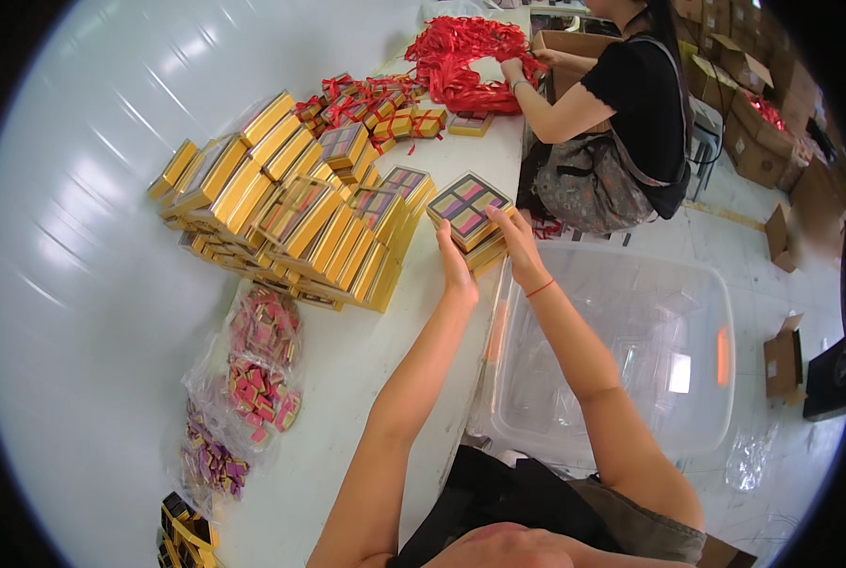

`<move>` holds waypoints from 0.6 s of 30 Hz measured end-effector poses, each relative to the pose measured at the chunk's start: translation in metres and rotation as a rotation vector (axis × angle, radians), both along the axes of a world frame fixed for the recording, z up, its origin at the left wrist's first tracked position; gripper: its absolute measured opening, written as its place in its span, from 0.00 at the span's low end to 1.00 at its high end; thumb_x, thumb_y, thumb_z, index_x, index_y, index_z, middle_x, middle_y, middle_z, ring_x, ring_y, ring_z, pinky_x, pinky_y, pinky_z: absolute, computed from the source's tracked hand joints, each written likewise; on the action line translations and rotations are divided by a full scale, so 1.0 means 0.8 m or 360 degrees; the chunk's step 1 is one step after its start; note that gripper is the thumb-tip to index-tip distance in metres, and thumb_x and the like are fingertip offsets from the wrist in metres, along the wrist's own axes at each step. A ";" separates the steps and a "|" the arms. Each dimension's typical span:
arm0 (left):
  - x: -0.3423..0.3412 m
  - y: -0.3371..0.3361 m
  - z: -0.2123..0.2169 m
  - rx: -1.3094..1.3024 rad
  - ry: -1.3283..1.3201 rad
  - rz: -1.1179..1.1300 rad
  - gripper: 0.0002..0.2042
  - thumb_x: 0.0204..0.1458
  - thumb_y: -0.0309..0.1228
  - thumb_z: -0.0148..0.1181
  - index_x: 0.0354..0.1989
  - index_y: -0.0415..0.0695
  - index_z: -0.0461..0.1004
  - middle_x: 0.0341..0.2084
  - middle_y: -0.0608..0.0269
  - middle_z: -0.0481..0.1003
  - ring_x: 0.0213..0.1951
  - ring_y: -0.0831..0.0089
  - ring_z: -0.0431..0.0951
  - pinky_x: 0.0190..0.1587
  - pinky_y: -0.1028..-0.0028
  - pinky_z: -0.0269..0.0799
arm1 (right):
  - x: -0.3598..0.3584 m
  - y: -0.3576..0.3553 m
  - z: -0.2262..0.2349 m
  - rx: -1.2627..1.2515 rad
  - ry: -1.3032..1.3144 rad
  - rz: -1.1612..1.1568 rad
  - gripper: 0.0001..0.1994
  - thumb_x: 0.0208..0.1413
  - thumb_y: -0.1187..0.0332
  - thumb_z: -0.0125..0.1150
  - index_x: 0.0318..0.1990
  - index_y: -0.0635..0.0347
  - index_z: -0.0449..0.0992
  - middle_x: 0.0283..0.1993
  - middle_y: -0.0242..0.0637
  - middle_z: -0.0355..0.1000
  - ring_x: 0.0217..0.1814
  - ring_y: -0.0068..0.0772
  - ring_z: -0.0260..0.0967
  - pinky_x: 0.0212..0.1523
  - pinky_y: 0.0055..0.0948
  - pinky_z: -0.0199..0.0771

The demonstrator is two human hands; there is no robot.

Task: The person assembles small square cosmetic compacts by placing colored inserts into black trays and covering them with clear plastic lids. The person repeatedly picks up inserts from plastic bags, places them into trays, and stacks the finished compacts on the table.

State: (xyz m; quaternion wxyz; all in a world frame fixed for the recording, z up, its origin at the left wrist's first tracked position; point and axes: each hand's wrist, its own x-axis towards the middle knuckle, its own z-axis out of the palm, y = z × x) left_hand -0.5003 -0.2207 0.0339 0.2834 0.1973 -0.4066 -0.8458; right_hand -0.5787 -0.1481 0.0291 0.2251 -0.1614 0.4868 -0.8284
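Observation:
Both my hands grip a small stack of gold boxes (pixel 470 210) over the table's right edge. Through the clear lid of the top box, pink, purple and gold pieces show in four sections. My left hand (pixel 457 267) presses against the near left side, and my right hand (pixel 521 248) holds the right side with its fingers over the lid's edge. How many boxes are in the stack is partly hidden by my hands. To the left rises a tall pile of similar gold boxes (pixel 281 204), stacked in uneven layers.
Clear bags of pink pieces (pixel 264 393) and purple pieces (pixel 217 459) lie on the white table (pixel 385 355). Ribbon-tied boxes (pixel 414 123) and red ribbons (pixel 466 57) lie farther back, where a co-worker (pixel 636 104) handles ribbon. A clear plastic bin (pixel 622 435) stands to my right; cartons (pixel 764 142) beyond.

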 end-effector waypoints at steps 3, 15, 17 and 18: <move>-0.032 -0.018 0.008 -0.0100 0.0096 0.0072 0.36 0.58 0.60 0.44 0.69 0.49 0.53 0.62 0.62 0.62 0.63 0.66 0.61 0.65 0.65 0.54 | -0.037 -0.015 0.020 0.0050 0.0109 0.0028 0.19 0.54 0.54 0.65 0.44 0.59 0.76 0.37 0.27 0.71 0.38 0.19 0.65 0.40 0.20 0.64; 0.134 0.058 0.038 -0.1191 -0.0263 0.0122 0.34 0.62 0.33 0.53 0.73 0.44 0.43 0.71 0.55 0.48 0.71 0.65 0.50 0.71 0.63 0.46 | -0.209 -0.308 0.028 0.0079 0.0719 0.0639 0.26 0.67 0.47 0.46 0.61 0.56 0.69 0.52 0.27 0.69 0.52 0.24 0.64 0.56 0.28 0.65; 0.240 0.067 0.048 -0.1316 -0.0314 0.0113 0.31 0.59 0.28 0.56 0.71 0.45 0.51 0.70 0.55 0.50 0.69 0.65 0.53 0.68 0.63 0.52 | -0.193 -0.318 0.018 -0.0027 0.0473 0.0721 0.26 0.65 0.46 0.48 0.63 0.51 0.67 0.46 0.23 0.68 0.42 0.20 0.64 0.44 0.26 0.67; 0.283 0.070 0.046 -0.1360 -0.0382 0.0134 0.29 0.59 0.26 0.56 0.69 0.45 0.56 0.70 0.55 0.52 0.68 0.66 0.56 0.67 0.63 0.54 | -0.201 -0.318 0.011 -0.0051 0.0439 0.0703 0.27 0.64 0.45 0.50 0.64 0.48 0.66 0.43 0.23 0.68 0.39 0.20 0.64 0.38 0.25 0.66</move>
